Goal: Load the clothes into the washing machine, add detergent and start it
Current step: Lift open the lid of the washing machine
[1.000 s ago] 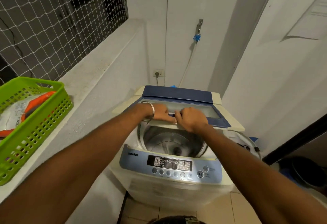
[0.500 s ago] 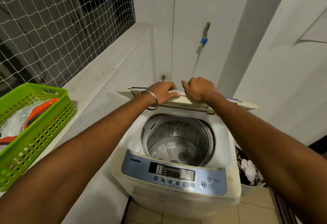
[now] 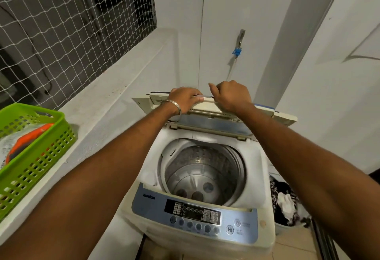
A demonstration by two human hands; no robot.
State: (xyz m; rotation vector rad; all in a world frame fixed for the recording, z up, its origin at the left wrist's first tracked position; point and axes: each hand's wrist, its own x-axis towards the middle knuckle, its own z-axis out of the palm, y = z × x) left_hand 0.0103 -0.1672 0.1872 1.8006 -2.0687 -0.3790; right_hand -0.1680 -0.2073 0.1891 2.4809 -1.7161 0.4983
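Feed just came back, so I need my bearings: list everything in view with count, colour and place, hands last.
washing machine: one, cream with blue panel, centre
lid: one, cream, folded up at the rear
drum: one, steel, no clothes inside
basket: one, green, on the left ledge
packet: one, orange and white, inside the basket
clothes: one dark and white heap, right of the machine
tap: one, blue fitting, rear wall
netting: white, upper left
left hand: on the lid
right hand: on the lid

— Could you read the control panel (image 3: 193, 212)?
— No, its labels were too small. The green basket (image 3: 30, 152) was cut off at the left edge.
— And the clothes (image 3: 285, 204)?
— Partly hidden behind the right forearm.
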